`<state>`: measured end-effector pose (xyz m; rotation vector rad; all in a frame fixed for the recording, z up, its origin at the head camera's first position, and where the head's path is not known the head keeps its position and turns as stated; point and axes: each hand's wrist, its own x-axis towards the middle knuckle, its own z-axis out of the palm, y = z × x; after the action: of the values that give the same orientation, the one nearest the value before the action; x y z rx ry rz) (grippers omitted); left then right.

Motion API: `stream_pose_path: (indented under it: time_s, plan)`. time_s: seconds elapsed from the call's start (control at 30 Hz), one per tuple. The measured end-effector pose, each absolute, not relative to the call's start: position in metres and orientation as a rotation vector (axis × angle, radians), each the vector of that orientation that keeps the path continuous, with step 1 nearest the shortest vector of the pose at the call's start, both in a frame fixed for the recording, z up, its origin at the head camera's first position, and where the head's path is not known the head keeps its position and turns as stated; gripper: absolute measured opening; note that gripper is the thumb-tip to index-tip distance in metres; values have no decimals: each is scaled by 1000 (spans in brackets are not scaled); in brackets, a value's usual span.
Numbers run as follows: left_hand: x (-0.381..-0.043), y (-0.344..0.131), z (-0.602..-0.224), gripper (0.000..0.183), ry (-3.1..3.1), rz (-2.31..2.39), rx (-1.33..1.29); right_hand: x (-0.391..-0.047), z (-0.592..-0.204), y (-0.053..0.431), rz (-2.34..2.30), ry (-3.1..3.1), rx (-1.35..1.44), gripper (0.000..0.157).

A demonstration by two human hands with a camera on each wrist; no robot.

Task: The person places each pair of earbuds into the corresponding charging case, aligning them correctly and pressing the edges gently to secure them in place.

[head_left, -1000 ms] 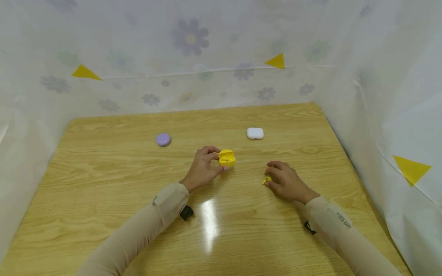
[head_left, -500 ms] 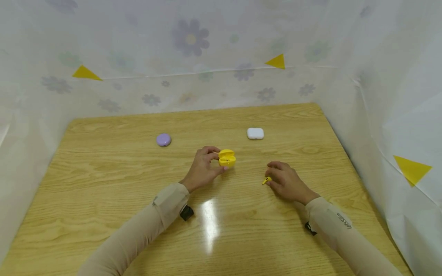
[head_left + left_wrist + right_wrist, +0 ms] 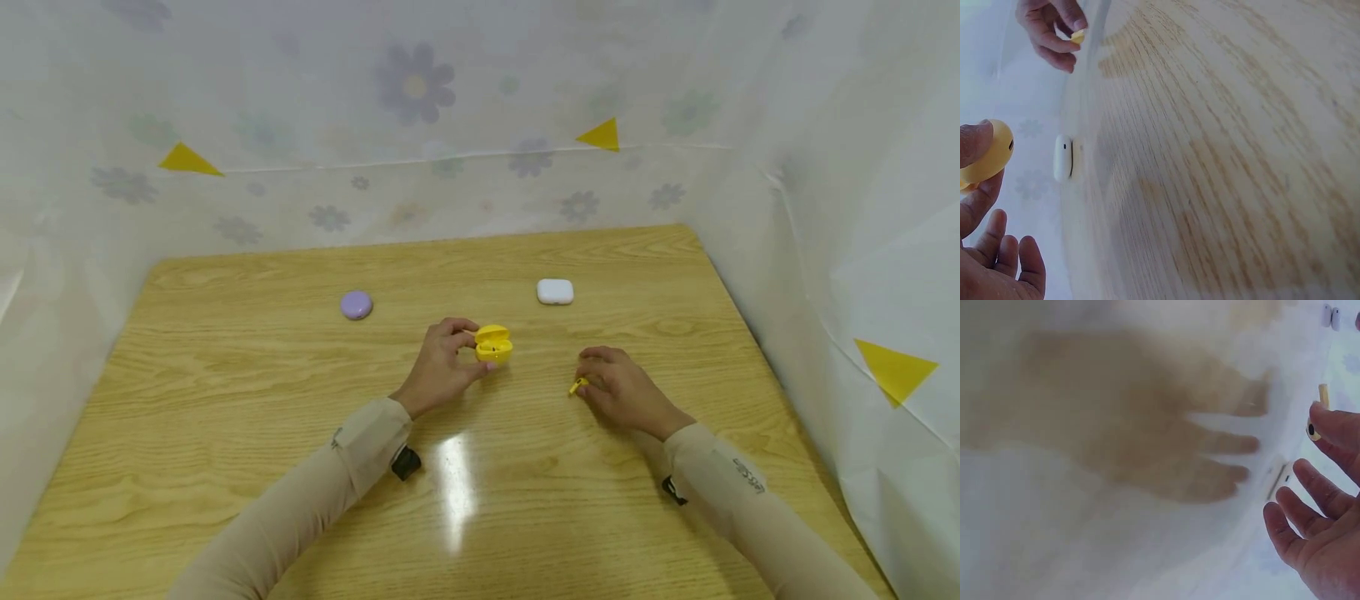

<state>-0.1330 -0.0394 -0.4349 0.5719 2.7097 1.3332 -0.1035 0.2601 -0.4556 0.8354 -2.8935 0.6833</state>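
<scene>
My left hand (image 3: pixel 438 367) holds a small yellow earbud case (image 3: pixel 493 353) by its left side, thumb in front and fingers behind. The lid stands up, and something yellow with a dark spot shows inside. In the left wrist view, the rounded underside of the case (image 3: pixel 999 150) sits between thumb and finger. To the right, my right hand (image 3: pixel 618 392) pinches a yellow earbud (image 3: pixel 577 386) between thumb and forefinger, its stem pointing down and left. The right wrist view shows the earbud's dark oval patch (image 3: pixel 1311 429) close up; the other fingers are spread.
A closed white earbud case (image 3: pixel 555 292) lies beyond the hands, toward the back of the wooden table (image 3: pixel 225 375). At the back left sits a round purple case (image 3: pixel 356 305). Flower-printed white sheeting (image 3: pixel 420 192) surrounds the back and sides, with yellow triangles (image 3: pixel 600 135) on it.
My right hand has shifted slightly up, and the earbud in it has risen and turned a little. The left hand and the yellow case have stayed in place.
</scene>
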Motion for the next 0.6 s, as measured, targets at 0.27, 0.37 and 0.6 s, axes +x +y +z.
stream_pose_path:
  time_s: [0.27,0.37,0.6]
  plan:
    - [-133,-39,-434,24,2711,1362,579,-117,-436,247,618,-2755,873,17]
    - [-133,-39,-433,25,2714,1361,591,-121,-429,242,619,-2728,877,17]
    - [-134,-41,-431,25,2733,1350,589,-128,-422,233,610,-2642,913,18]
